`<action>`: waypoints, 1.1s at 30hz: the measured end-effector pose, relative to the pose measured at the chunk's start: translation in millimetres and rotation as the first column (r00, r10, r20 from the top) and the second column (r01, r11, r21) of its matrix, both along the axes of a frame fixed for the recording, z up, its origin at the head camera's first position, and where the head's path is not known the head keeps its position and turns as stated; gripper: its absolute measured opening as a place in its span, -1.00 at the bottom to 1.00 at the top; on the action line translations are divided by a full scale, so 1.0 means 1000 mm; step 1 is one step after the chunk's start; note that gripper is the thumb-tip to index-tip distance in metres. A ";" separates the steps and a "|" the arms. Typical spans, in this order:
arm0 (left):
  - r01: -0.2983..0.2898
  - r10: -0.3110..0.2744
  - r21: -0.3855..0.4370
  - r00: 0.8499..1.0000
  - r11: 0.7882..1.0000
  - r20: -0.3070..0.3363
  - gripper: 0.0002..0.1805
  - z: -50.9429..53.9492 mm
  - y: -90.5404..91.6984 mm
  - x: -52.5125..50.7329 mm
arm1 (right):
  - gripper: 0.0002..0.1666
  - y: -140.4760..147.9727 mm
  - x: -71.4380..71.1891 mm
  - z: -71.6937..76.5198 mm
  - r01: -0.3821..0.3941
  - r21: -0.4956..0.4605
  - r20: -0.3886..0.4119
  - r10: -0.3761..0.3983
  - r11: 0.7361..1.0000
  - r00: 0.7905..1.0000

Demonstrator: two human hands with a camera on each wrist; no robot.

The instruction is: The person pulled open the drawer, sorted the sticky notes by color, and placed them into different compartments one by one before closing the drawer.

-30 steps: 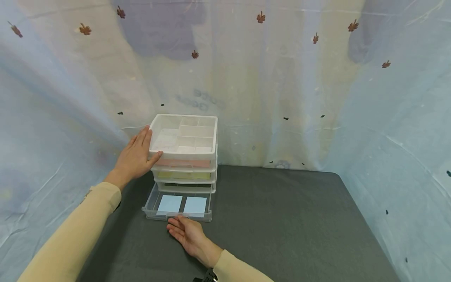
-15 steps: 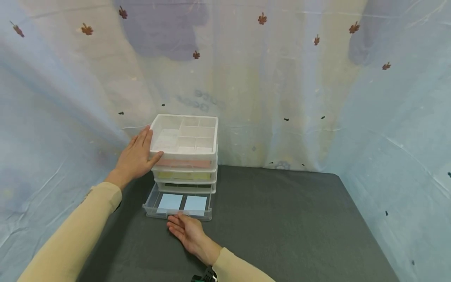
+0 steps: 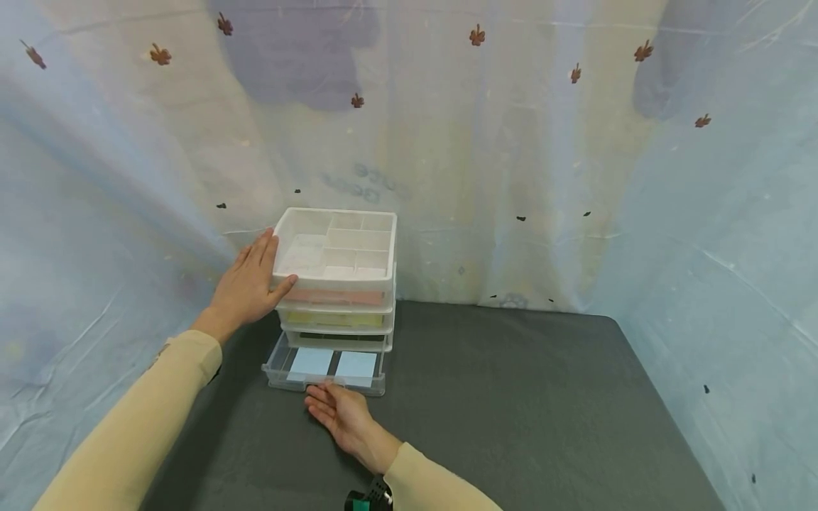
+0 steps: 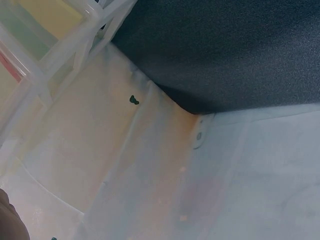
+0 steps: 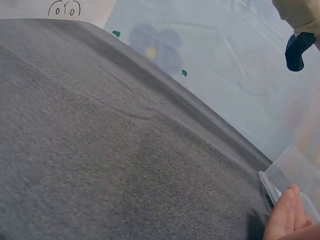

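Observation:
A white plastic drawer unit has a divided tray on top and stacked clear drawers beneath. My left hand rests flat against its left side, thumb across the front corner; only a bit of that hand shows in the left wrist view. The lowest drawer is pulled partway out, with two light blue paper squares lying side by side in it. At the middle of its front edge, my right hand touches the drawer palm up, fingers loosely extended. The right wrist view shows these fingers against the clear drawer.
Higher drawers contain pinkish-red and yellow contents. The unit stands toward the back left of a dark grey tabletop. A pale patterned curtain hangs behind and at both sides.
The lowest drawer has slid slightly inward, with my right hand moving along at its front. My left hand stays against the unit's side.

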State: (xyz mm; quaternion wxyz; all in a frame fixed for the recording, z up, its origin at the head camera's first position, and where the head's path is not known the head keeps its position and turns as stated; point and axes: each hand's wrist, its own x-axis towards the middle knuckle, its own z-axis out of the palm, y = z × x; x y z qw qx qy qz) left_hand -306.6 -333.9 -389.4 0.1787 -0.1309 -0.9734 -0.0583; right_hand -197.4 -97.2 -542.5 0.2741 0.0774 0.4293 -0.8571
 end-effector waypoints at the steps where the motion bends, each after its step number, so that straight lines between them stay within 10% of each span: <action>1: 0.000 0.000 0.000 1.000 1.000 0.000 0.06 0.000 0.000 0.000 | -0.62 0.000 -0.001 0.000 0.000 0.000 -0.001 0.000 1.000 1.000; 33: -0.002 0.002 -0.005 1.000 1.000 -0.009 0.06 0.000 0.002 0.001 | -0.58 0.000 -0.031 0.004 0.028 -0.006 -0.033 -0.028 1.000 0.999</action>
